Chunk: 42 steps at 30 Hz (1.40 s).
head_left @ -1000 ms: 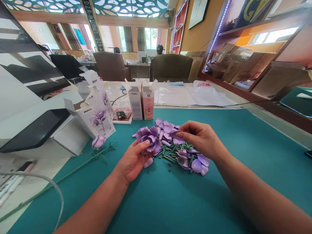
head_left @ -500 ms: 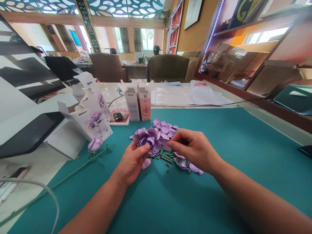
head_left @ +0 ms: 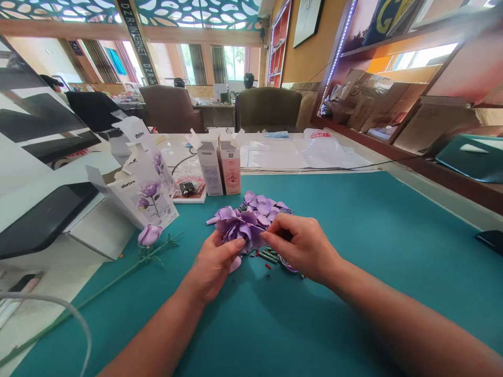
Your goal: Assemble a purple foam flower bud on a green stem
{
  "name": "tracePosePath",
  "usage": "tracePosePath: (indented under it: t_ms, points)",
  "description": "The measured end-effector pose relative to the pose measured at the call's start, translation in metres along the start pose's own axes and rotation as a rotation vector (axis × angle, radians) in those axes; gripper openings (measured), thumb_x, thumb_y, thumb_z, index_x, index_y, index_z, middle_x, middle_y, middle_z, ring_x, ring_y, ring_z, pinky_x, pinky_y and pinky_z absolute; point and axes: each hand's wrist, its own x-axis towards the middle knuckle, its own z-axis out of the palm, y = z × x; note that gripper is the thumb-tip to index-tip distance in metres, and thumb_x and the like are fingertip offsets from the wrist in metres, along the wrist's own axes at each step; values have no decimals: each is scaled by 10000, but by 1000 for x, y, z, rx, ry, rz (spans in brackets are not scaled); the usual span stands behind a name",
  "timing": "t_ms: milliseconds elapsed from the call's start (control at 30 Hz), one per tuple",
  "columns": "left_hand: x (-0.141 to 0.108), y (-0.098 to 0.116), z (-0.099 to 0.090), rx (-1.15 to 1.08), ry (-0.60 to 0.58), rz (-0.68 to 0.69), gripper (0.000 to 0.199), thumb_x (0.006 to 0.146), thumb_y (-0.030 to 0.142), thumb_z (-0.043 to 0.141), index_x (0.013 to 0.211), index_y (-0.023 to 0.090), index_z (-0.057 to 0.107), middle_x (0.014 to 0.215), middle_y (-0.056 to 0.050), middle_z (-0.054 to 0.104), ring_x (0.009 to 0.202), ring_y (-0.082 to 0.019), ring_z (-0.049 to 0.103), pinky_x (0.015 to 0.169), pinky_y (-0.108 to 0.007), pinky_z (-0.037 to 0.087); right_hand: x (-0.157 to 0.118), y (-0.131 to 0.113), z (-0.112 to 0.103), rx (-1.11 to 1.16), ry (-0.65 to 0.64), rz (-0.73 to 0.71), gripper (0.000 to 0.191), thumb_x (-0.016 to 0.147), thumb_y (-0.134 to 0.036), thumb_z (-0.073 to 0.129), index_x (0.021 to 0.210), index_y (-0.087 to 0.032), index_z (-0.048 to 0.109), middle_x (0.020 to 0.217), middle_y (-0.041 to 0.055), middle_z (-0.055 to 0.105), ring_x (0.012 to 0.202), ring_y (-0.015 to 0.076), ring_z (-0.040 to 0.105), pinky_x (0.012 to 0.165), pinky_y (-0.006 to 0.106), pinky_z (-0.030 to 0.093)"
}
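Observation:
My left hand [head_left: 212, 269] holds a partly built lilac plastic flower head [head_left: 238, 229] from below, its thumb along the side. My right hand [head_left: 301, 247] is pinched at the flower's right edge, with a lilac petal [head_left: 257, 236] between its fingers. Behind the flower lies a heap of loose lilac petals [head_left: 263, 208]. Small green stem pieces [head_left: 269, 256] are scattered under my right hand, partly hidden. A finished lilac bud on a long green stem [head_left: 148, 235] lies to the left.
All this lies on a teal cutting mat [head_left: 373, 235]. Two small opened boxes [head_left: 209, 170] and an open flower-printed box [head_left: 145, 196] stand at its far left edge. A white device [head_left: 47, 209] sits left, and a plastic bag [head_left: 322, 149] lies beyond. Two seated people [head_left: 247, 81] are far back.
My right hand has moved left to the flower head's edge and now covers most of the green pieces and petals at the right. The view has drifted slightly.

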Motion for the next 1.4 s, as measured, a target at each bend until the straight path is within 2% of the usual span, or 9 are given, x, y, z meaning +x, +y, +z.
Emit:
tracePosePath:
  t_ms: [433,700,833,1033,1400]
  points:
    - [-2,0,-1,36,-2,-50,403,595,309,842,965,262,690,958,5,672,872,-155,582,672,-242,411,5,5,0,-14,16,16,205,781,-255,609,599,-197,536,521,-38,538,485,87,408,497,232,311]
    - [-2,1,0,-19,-34,-46,389,595,281,835,945,245,671,833,17,650,730,-126,568,585,-221,377,7,7,0,23,0,39,203,777,-232,607,595,-195,525,513,-48,517,479,79,394,488,221,297]
    - [-1,1,0,-19,-26,-60,399,576,284,846,931,241,669,839,19,648,739,-124,572,606,-219,401,6,6,0,13,6,25,204,778,-208,608,595,-192,519,525,-48,536,493,79,417,503,215,307]
    - [-2,2,2,-15,-8,-48,376,538,278,863,855,220,670,814,7,633,702,-122,554,541,-209,364,6,3,1,12,-6,54,201,770,-180,614,594,-194,516,497,-61,514,476,79,405,499,214,302]
    - [-2,3,4,17,-16,-37,384,534,296,865,868,230,687,845,0,656,736,-140,573,583,-220,399,6,4,4,10,-11,47,212,770,-163,614,587,-194,512,502,-52,555,472,80,426,500,211,310]
